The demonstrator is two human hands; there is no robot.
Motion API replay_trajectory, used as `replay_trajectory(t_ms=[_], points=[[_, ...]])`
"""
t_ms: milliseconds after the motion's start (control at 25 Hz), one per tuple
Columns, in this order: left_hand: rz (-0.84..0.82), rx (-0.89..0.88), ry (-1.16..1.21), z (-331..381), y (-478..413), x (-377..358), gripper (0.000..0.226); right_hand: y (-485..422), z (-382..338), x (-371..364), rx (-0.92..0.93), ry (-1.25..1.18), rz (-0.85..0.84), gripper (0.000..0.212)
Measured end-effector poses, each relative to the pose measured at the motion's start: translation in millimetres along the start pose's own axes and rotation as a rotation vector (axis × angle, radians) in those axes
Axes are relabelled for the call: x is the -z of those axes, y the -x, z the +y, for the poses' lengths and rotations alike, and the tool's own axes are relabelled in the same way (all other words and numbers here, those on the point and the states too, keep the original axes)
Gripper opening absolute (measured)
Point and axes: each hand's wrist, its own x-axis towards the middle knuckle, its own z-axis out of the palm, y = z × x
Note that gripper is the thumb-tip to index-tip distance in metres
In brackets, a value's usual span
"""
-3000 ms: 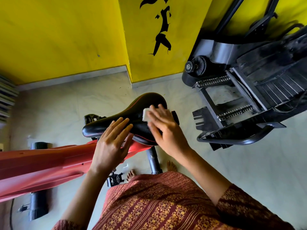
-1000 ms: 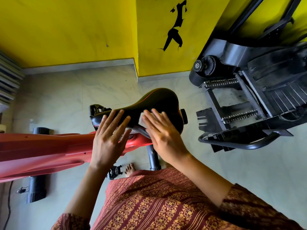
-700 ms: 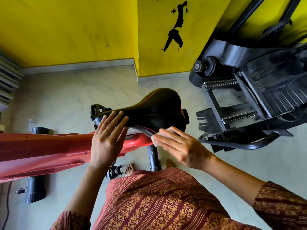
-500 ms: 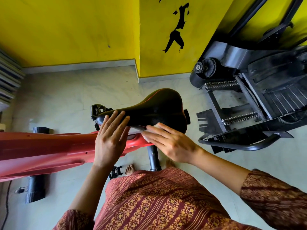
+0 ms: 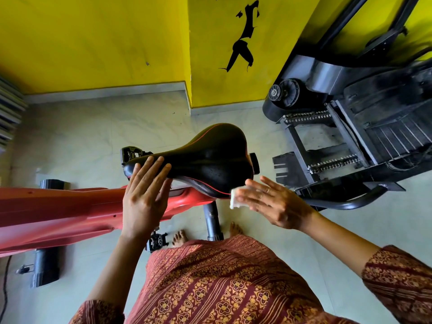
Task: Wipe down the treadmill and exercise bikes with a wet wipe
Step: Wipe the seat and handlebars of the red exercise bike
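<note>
A black saddle (image 5: 210, 157) with red piping tops the red exercise bike (image 5: 58, 213) in the middle of the view. My left hand (image 5: 143, 195) lies flat with straight fingers against the saddle's narrow nose. My right hand (image 5: 271, 202) presses a folded white wet wipe (image 5: 235, 199) against the saddle's near right edge, fingers extended over it. The wipe shows only at its left end below my fingertips. A black treadmill (image 5: 362, 136) stands folded at the right.
The bike's seat post (image 5: 211, 220) and a pedal (image 5: 156, 242) are just in front of my bare feet. Yellow walls with a black decal (image 5: 243, 38) rise behind. Pale tiled floor (image 5: 93, 136) lies around the bike. A black base tube (image 5: 44, 267) lies at the lower left.
My right hand with the wipe has slid from the top of the saddle down and right to its near right edge. My left hand has stayed on the nose.
</note>
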Motion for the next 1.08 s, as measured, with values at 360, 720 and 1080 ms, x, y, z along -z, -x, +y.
replay_trajectory(t_ms=[360,720,1080], points=[[-0.022,0.001,0.019,16.3,-5.4,-7.7,0.028,-36.4,-70.1,2.7,-0.845,-0.557,0.296,0.046],[-0.030,-0.016,0.031,20.0,-12.0,-13.4,0.024,-106.2,-31.5,-0.3,-0.659,-0.313,0.114,0.045],[0.058,0.163,-0.062,-16.2,0.4,21.5,0.025,-111.2,-28.1,-6.2,-0.671,-0.132,0.109,0.045]])
